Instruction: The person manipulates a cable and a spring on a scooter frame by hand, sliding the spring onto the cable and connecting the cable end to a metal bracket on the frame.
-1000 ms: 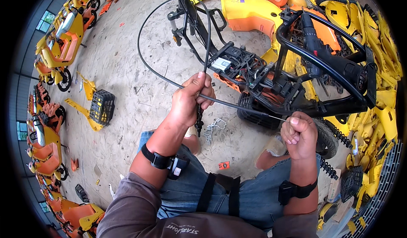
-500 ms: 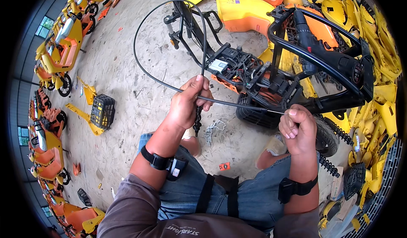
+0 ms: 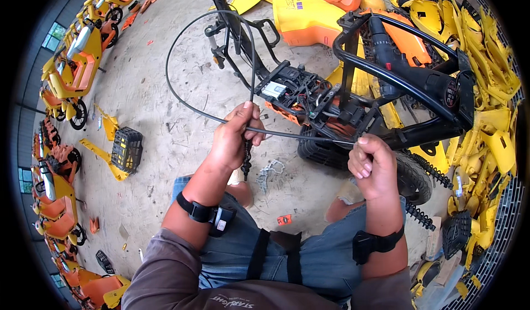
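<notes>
A thin black cable, a sheathed control cable by its look, bends into a wide loop in front of me. My left hand is closed around it where the loop crosses, the thumb pressing on top. Below that fist hangs a black ribbed end piece. My right hand pinches the bare, thin metal wire that comes out of the cable's other end. Just beyond my hands stands a stripped black scooter frame, its wiring and electronic parts exposed.
A rear wheel and coil springs lie close to my right forearm. Yellow body panels are heaped at the right. A black basket sits on the floor at left, near a row of yellow-orange scooters.
The surroundings and both hands sit slightly further left in the picture. The hands keep the same grips on the cable and its wire, and the loop keeps its shape.
</notes>
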### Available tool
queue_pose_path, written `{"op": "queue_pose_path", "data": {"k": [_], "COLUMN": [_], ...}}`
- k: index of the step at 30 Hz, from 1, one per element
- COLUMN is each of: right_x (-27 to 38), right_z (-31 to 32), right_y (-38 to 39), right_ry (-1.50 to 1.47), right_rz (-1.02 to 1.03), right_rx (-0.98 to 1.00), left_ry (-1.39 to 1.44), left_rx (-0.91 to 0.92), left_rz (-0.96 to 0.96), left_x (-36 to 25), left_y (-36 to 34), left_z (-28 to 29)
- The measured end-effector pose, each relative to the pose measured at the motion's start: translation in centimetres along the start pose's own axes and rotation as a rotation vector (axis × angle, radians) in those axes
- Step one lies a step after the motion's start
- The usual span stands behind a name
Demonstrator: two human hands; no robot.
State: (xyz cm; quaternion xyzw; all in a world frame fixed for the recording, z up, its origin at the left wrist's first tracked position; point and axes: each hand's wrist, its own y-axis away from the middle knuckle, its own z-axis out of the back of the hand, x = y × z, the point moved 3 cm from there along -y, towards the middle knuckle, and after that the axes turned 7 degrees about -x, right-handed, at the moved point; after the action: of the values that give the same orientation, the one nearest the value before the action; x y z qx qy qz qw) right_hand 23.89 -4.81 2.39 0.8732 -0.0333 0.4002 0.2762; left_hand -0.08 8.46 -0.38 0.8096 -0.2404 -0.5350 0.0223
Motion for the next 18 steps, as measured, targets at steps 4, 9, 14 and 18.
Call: {"op": "queue_pose_path", "data": {"k": [4,9,14,18], "right_x": [-0.1,0.0,0.2,1.9], "right_z": [0.2,-0.1,-0.9,2.2], "right_y": [-0.2,-0.3,0.3,-1.3], "right_ry": [0.008,0.078,0.706,0.662], "right_rz": [-0.013,-0.005,0.094,0.149], "right_rx": [0.011,-0.001,0.101,-0.12], "left_ry": [-0.002,-0.006,0.06,0.144], "left_rx": [-0.013,-0.016,-0.044,-0.153], "left_rz": [-0.003,-0.009,0.018,-0.039], "left_x": [0.1,0.0,-0.3,-1.4], "left_y": [-0.1,-0.2,-0.3,-0.8], "left_z": [0.2,0.2,1.2,3.3]}}
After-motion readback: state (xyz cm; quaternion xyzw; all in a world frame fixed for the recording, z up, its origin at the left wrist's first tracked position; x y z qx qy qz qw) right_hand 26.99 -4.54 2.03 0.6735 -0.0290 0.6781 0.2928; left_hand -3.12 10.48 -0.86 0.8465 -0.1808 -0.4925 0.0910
